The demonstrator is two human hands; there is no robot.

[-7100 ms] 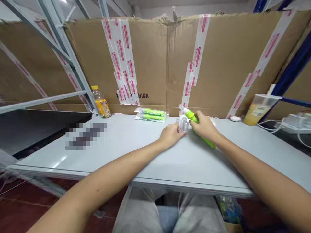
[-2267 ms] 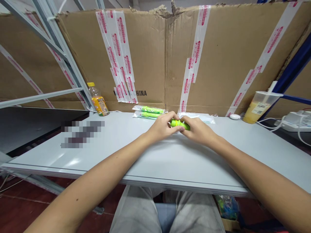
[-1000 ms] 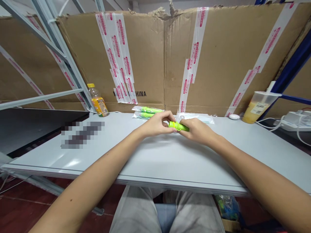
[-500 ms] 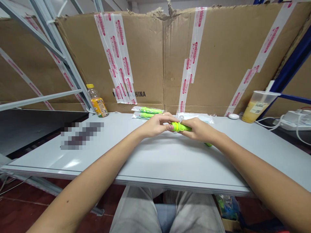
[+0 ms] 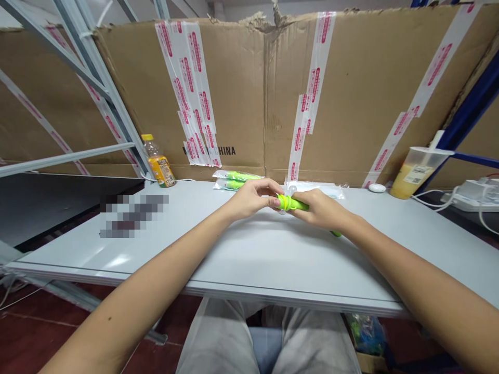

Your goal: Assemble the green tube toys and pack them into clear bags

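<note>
Sits in grey trousers (image 5: 222, 332) over a red floor (image 5: 39, 322), at a white table (image 5: 292, 259). Reaches past the table's near edge with both bare forearms (image 5: 167, 259). Holds a green tube (image 5: 298, 203) between the two hands, over the middle of the table, lying roughly crosswise and ringed in yellow-green near its left end. Pinches that left end with the left hand (image 5: 249, 200), thumb on the near side, fingers arched over, narrow at the tips. Clasps the other end in the right hand (image 5: 322, 208), fingers folded round it. Shows another bit of green (image 5: 336, 234) beneath the right wrist; cannot tell whether joined to the tube. Has a clear rounded piece (image 5: 292, 190) just beyond the tube; cannot make out its support.

Has green packs (image 5: 235, 182) in clear wrap beyond the left hand, partly covered by it, and a flat clear packet (image 5: 327, 190) beyond the right. Has a yellow-capped bottle (image 5: 161, 169) farther left, and a white oval object (image 5: 377, 188) beside a cup (image 5: 413, 174) of yellow drink farther right. Faces a brown cardboard wall (image 5: 237, 93) at the back, crossed by strips of red-and-white tape (image 5: 189, 93).
</note>
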